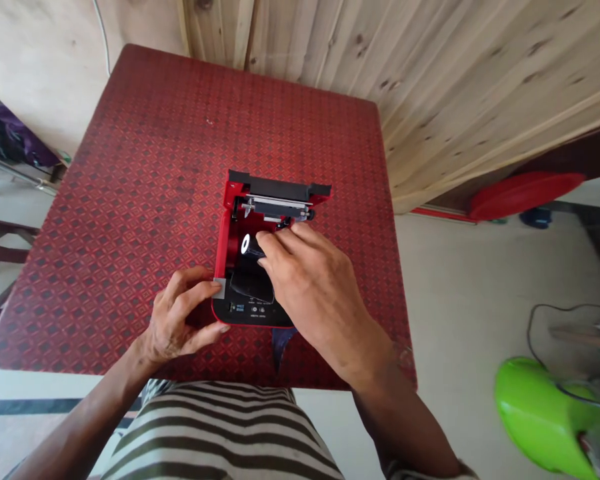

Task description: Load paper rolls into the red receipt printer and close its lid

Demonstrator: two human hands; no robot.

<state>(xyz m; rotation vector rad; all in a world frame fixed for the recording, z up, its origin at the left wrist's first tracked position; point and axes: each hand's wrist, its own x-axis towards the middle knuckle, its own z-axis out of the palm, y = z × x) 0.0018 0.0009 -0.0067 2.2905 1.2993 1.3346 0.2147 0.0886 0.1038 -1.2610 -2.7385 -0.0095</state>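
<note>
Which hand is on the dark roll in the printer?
The right hand, with its fingers on the roll in the open printer. The left hand is at the printer's corner, touching a grey tab.

"What's out at one o'clock?"
"Knotty pine plank panelling [430,73], past the red patterned counter [180,133]."
"And lower down?"
"Pale floor [460,280] at three, with a red plastic object [525,195] by the panelling's foot, a lime-green plastic shell [545,413] at four, dark wooden rails [5,240] at nine."
</note>
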